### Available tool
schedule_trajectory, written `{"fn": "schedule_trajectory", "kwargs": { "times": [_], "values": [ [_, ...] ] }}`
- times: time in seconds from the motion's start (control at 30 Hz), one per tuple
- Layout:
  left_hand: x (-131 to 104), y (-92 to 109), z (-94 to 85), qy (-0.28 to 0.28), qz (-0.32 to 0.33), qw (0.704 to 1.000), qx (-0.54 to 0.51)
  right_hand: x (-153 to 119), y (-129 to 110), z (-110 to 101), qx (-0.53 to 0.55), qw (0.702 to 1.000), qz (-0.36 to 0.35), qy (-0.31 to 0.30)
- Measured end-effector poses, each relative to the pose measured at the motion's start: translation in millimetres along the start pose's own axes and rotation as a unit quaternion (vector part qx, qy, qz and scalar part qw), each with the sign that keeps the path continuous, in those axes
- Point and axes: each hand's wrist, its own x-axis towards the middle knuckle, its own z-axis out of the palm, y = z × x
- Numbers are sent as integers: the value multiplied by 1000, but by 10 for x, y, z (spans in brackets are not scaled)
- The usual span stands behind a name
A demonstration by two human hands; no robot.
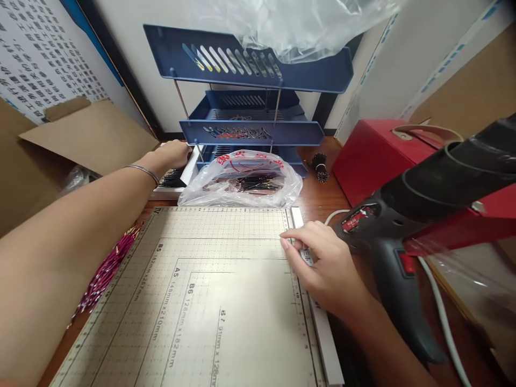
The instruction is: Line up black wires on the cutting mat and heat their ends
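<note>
My left hand reaches over a small white box that holds thin black wires. Its fingertips are hidden behind the back of the hand and the box wall. My right hand hovers at the right edge of a cream-coloured paper trimmer board printed with grid lines and paper sizes. Thumb and index finger come together at the tips, and nothing shows between them. Beyond the board lies a clear plastic bag with dark thin wires in it.
A black heat gun and a red case stand at the right. Magenta wires lie left of the board. A blue tiered tray stands behind, with a cardboard box at left and a small black bundle on the table.
</note>
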Motion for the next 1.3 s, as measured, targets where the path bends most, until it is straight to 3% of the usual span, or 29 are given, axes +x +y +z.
{"fn": "schedule_trajectory", "kwargs": {
  "times": [0.1,0.23,0.33,0.43,0.57,0.63,0.7,0.77,0.93,1.07,1.3],
  "values": [
    [-117,72,1,18,-39,999,30,9,0,11,8,1000,1,1],
    [-416,257,-131,77,-62,993,65,8,18,33,27,1000,6,-3],
    [-680,515,-224,145,-43,986,63,-4,23,37,39,999,16,-19],
    [-891,902,-215,192,34,981,20,-10,13,31,53,998,22,-32],
    [-952,1531,-37,115,168,978,-46,-5,15,40,68,996,35,-36],
    [-852,1797,94,80,192,975,-73,-1,29,52,73,996,44,-37],
    [-677,1966,230,42,165,983,-63,2,44,57,79,995,50,-39],
    [-473,2023,353,-34,97,995,-1,6,53,54,84,994,53,-38],
    [-147,1886,535,-63,29,996,60,15,51,40,97,993,55,-32],
    [-145,1825,542,-71,16,994,83,14,36,55,111,992,56,-37],
    [-238,1900,467,-63,6,992,106,22,3,45,121,990,54,-40]
  ]
}}
